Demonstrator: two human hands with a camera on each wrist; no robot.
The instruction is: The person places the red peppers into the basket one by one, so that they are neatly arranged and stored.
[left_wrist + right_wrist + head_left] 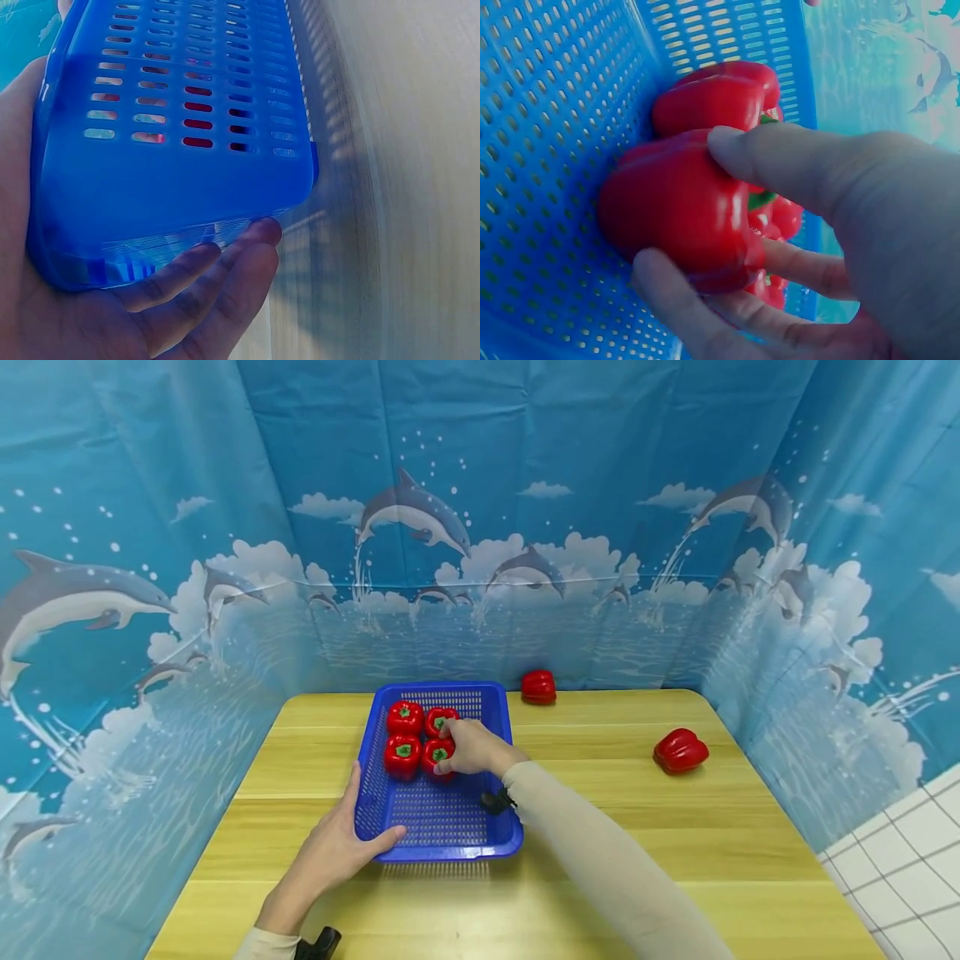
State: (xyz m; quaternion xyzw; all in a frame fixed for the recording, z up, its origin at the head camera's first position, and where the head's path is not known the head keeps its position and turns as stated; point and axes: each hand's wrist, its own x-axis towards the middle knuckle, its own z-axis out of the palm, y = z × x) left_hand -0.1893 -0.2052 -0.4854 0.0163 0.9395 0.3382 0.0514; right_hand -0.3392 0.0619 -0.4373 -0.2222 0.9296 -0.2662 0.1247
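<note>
Right hand (471,748) grips glossy red bell pepper (437,757), stem up, inside perforated blue plastic basket (442,827); left hand (335,847) clasps its near corner.

Bright even light, soft shadows, wide-angle warp, blurred wrist views

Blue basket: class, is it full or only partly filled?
Partly filled: four peppers sit at the far end of the basket; its near half is bare.
</note>
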